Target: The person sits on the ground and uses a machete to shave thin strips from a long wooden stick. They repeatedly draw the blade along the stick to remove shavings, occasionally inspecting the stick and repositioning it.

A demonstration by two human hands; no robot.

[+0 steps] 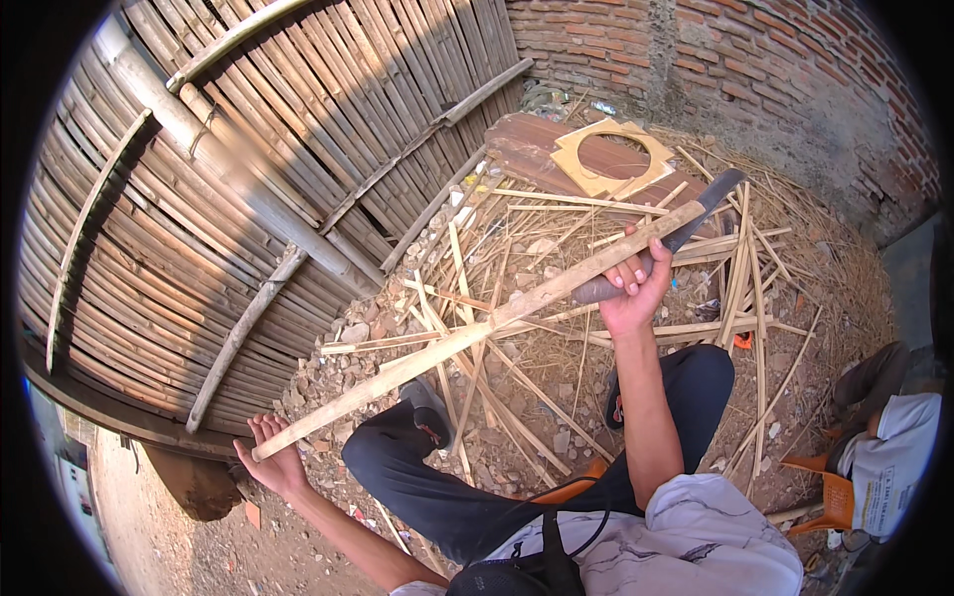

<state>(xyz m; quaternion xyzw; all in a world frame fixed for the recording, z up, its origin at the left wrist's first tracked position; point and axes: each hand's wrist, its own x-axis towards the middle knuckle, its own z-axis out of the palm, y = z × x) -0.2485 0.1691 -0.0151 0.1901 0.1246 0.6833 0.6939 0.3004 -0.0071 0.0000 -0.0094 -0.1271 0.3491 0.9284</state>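
Observation:
A long, pale bamboo slat [437, 348] slants across my lap, its far end up at the right. My left hand [275, 464] supports its near end, the end lying against the palm with the fingers extended beside it. My right hand [634, 288] is closed round the dark handle of a machete [708, 207], and the slat passes over its fingers. The machete's dark blade lies alongside and partly behind the slat's upper end. Below the slat, many thin split bamboo strips [512, 382] are scattered between and beyond my bent knees.
A bamboo-pole wall [298, 119] rises at left and a brick wall [616, 45] at the back. A pale frame with a round hole [581, 167] lies on a brown board [517, 149]. At right are an orange stool [835, 502] and another person's dark-clad leg [874, 375].

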